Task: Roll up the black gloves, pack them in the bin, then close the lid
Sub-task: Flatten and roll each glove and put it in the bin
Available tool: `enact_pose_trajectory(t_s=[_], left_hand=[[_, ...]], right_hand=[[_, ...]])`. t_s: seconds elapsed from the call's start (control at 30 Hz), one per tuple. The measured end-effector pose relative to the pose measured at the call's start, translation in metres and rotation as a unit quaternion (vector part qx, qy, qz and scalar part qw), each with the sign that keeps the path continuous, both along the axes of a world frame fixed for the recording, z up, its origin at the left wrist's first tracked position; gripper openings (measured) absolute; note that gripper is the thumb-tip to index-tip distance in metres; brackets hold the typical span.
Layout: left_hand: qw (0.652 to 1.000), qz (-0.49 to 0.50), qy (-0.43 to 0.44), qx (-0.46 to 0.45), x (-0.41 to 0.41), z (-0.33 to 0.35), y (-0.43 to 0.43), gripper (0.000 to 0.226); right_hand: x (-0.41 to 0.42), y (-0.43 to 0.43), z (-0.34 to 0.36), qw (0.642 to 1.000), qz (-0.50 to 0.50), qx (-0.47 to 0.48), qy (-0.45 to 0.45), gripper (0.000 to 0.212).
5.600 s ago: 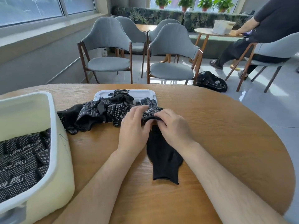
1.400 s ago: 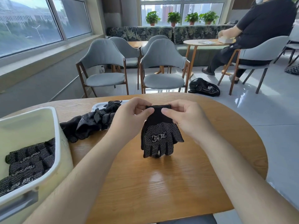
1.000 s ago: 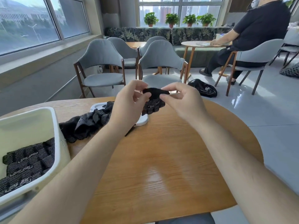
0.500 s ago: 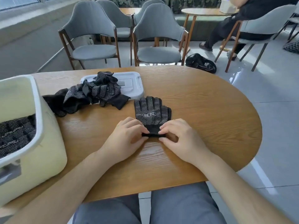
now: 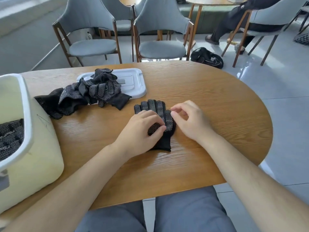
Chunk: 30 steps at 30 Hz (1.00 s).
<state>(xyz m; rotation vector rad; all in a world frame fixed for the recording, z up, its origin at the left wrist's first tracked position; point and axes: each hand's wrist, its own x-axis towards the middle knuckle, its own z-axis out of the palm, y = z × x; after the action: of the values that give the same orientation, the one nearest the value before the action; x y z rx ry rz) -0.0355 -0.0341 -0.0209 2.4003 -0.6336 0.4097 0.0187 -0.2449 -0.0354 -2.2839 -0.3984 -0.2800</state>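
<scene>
**Q:** What's the head cam giving you right now? Where's the glove?

**A:** ok so the head view is the only feed I've got. The glove [image 5: 154, 107] lies flat on the wooden table [image 5: 217, 101], dotted side up, with its fingers pointing away and its cuff toward the near edge. The left hand [image 5: 142, 131] sits on the palm part, and thumb and forefinger pinch a dotted fold of it. The right hand [image 5: 190, 121] is just beside the glove's right edge, fingers loosely curled with nothing in them. I can't tell if the tips actually touch the fabric.

**Q:** And the rest of the stuff?

**A:** The loose pile of gloves [image 5: 87, 94] is further back on the left, part on the table and part draped over the white lid [image 5: 135, 84], which lies flat and off the bin. The cream bin [image 5: 36, 148] stands at the table's left edge, open on top, and I can see packed gloves [image 5: 10, 136] inside. Past the table there are grey chairs [image 5: 160, 30], a black bag [image 5: 207, 57] on the floor, and a seated person [image 5: 234, 20] at another table.
</scene>
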Motion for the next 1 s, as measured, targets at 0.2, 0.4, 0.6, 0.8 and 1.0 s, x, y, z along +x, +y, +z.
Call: enact_pose_trajectory(t_s=[0.2, 0.4, 0.6, 0.8, 1.0], left_hand=[[0.996, 0.061, 0.011, 0.059, 0.003, -0.017, -0.013, 0.029], [0.995, 0.067, -0.017, 0.076, -0.003, -0.024, -0.011, 0.031], [0.994, 0.051, -0.059, 0.079, -0.006, -0.024, -0.011, 0.025], [0.995, -0.021, -0.027, 0.092, -0.017, -0.027, -0.002, 0.033], [0.993, -0.017, 0.006, 0.113, -0.021, -0.026, 0.000, 0.039]], right_hand=[[0.020, 0.003, -0.002, 0.998, 0.010, -0.053, 0.012, 0.011], [0.010, 0.006, -0.004, 0.998, 0.006, -0.024, -0.066, 0.007], [0.007, 0.002, -0.006, 0.997, -0.026, -0.073, -0.029, 0.003], [0.005, 0.001, -0.006, 0.998, -0.033, -0.032, -0.035, 0.008], [0.026, 0.023, 0.001, 0.999, 0.007, -0.043, -0.013, 0.014]])
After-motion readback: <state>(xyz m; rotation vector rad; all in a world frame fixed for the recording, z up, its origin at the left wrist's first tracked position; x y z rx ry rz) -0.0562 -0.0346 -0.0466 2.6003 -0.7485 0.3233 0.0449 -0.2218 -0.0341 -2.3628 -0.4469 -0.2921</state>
